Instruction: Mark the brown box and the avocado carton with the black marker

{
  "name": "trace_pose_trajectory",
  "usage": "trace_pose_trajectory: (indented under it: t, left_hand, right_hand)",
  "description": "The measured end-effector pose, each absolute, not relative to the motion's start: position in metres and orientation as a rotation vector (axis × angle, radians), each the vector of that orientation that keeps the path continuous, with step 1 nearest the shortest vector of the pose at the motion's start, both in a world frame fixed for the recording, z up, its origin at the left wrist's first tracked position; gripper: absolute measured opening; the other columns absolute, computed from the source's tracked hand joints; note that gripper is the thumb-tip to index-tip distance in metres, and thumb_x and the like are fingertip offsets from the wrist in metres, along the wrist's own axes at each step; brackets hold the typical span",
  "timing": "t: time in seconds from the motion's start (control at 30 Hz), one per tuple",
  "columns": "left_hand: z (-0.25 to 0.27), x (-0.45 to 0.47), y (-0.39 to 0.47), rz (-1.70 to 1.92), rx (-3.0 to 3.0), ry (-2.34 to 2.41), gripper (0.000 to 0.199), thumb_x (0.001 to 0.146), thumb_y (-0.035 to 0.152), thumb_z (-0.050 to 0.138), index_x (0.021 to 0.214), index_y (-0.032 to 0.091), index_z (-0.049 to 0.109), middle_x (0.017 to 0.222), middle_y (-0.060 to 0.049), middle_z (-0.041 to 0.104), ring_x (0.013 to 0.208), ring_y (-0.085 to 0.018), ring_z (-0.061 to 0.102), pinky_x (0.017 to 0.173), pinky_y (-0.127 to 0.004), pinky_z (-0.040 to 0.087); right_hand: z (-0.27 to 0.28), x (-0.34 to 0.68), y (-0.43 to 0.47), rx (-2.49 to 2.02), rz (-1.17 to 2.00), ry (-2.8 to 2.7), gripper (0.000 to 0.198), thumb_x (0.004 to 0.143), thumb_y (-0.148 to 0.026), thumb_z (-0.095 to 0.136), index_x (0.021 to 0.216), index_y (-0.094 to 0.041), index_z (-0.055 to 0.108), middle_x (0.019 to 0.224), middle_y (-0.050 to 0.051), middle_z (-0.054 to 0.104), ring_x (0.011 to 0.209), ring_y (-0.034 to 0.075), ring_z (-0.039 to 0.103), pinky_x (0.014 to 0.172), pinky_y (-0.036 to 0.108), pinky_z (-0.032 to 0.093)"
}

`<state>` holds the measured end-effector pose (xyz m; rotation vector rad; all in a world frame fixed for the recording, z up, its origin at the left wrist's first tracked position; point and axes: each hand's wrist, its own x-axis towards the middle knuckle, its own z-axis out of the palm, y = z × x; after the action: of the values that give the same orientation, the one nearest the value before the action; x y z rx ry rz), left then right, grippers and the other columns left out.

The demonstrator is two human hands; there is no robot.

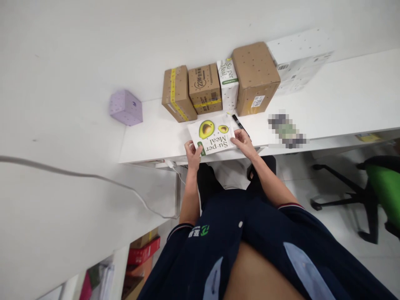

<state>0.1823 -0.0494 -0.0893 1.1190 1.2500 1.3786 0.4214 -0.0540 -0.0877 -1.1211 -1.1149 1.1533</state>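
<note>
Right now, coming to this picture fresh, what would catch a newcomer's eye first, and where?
First, the white avocado-printed package, held between left hand and right hand at the front of the desk. Next, the large brown carton behind it to the right, and the purple box at the desk's left end. A bright green chair stands out at far right.

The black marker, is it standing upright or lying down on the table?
Lying down: the black marker is stretched lengthwise along the white table, its near end close to the right hand.
</note>
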Motion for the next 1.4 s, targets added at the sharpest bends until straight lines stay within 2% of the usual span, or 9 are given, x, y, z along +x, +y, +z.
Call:
trace_pose_trajectory:
  t: [0.23, 0.47, 0.63, 0.8, 0.97, 1.1, 1.17, 1.27, 1.4]
  left_hand:
    - [-0.083, 0.184, -0.05, 1.218, 1.172, 1.424, 0.054, 0.079, 0.061, 0.068, 0.111, 0.024, 0.046, 0.09, -0.004, 0.068, 0.083, -0.018, 0.065, 0.076, -0.033, 0.05]
    - [-0.091, 0.181, -0.049, 1.215, 1.304, 1.614, 0.037, 0.076, 0.046, 0.076, 0.1, 0.023, 0.059, 0.116, -0.012, 0.052, 0.121, -0.027, 0.045, 0.088, -0.036, 0.047]
    - [-0.092, 0.184, -0.049, 1.194, 1.273, 1.611, 0.038, 0.079, 0.046, 0.074, 0.104, 0.022, 0.058, 0.108, -0.009, 0.054, 0.099, -0.022, 0.054, 0.086, -0.037, 0.049]
    - [-0.08, 0.191, -0.052, 1.188, 1.392, 1.537, 0.065, 0.083, 0.041, 0.07, 0.14, 0.022, 0.045, 0.106, -0.009, 0.06, 0.086, -0.02, 0.055, 0.083, -0.037, 0.049]
    - [-0.07, 0.193, -0.059, 1.115, 1.607, 1.465, 0.042, 0.087, 0.037, 0.064, 0.127, 0.025, 0.062, 0.101, -0.008, 0.058, 0.09, -0.022, 0.053, 0.097, -0.042, 0.045]
    - [-0.067, 0.192, -0.062, 1.021, 1.663, 1.506, 0.043, 0.088, 0.029, 0.059, 0.13, 0.025, 0.062, 0.098, -0.008, 0.055, 0.09, -0.024, 0.053, 0.098, -0.046, 0.045]
    - [-0.066, 0.193, -0.062, 1.008, 1.706, 1.552, 0.044, 0.087, 0.026, 0.057, 0.13, 0.024, 0.063, 0.102, -0.01, 0.054, 0.096, -0.026, 0.054, 0.099, -0.048, 0.045]
    - [-0.064, 0.201, -0.06, 1.081, 1.873, 1.666, 0.04, 0.084, 0.027, 0.06, 0.122, 0.019, 0.068, 0.121, -0.017, 0.052, 0.117, -0.033, 0.05, 0.107, -0.053, 0.039]
    - [-0.06, 0.221, -0.057, 1.106, 2.166, 1.766, 0.032, 0.091, 0.033, 0.054, 0.112, 0.016, 0.07, 0.132, -0.017, 0.057, 0.129, -0.032, 0.047, 0.114, -0.05, 0.035]
  right_hand:
    - [-0.09, 0.419, -0.056, -1.244, 1.043, -1.178, 0.053, 0.079, -0.07, 0.06, 0.101, -0.022, 0.061, 0.097, 0.003, 0.067, 0.089, 0.019, 0.06, 0.089, 0.035, 0.049]
    - [-0.083, 0.415, -0.062, -1.413, 0.891, -1.23, 0.054, 0.087, -0.071, 0.046, 0.097, -0.021, 0.065, 0.097, 0.006, 0.069, 0.096, 0.023, 0.061, 0.091, 0.037, 0.049]
    - [-0.068, 0.429, -0.056, -1.628, 0.57, -1.284, 0.04, 0.091, -0.052, 0.051, 0.109, -0.02, 0.065, 0.106, 0.012, 0.067, 0.092, 0.025, 0.063, 0.094, 0.042, 0.05]
    - [-0.046, 0.454, -0.032, -2.183, 0.434, -1.576, 0.041, 0.088, -0.038, 0.059, 0.118, -0.01, 0.064, 0.111, 0.023, 0.068, 0.102, 0.034, 0.065, 0.092, 0.048, 0.051]
    - [-0.036, 0.456, -0.026, -2.439, 0.547, -1.79, 0.032, 0.087, -0.027, 0.055, 0.11, -0.008, 0.067, 0.111, 0.026, 0.07, 0.105, 0.037, 0.068, 0.085, 0.045, 0.053]
    - [-0.02, 0.458, -0.036, -2.454, 0.485, -1.707, 0.031, 0.089, -0.024, 0.051, 0.111, -0.006, 0.065, 0.109, 0.03, 0.069, 0.106, 0.042, 0.067, 0.086, 0.05, 0.052]
    - [-0.008, 0.461, -0.04, -2.374, 0.43, -1.6, 0.029, 0.09, -0.027, 0.053, 0.11, -0.007, 0.062, 0.101, 0.027, 0.07, 0.102, 0.042, 0.067, 0.088, 0.053, 0.051]
    - [0.007, 0.459, -0.04, -1.99, 0.436, -1.471, 0.024, 0.09, -0.035, 0.058, 0.104, -0.015, 0.058, 0.083, 0.013, 0.069, 0.088, 0.033, 0.068, 0.086, 0.049, 0.052]
    - [0.015, 0.428, -0.028, -1.316, 0.685, -1.333, 0.021, 0.088, -0.043, 0.06, 0.09, -0.023, 0.052, 0.063, -0.003, 0.058, 0.057, 0.015, 0.058, 0.059, 0.03, 0.052]
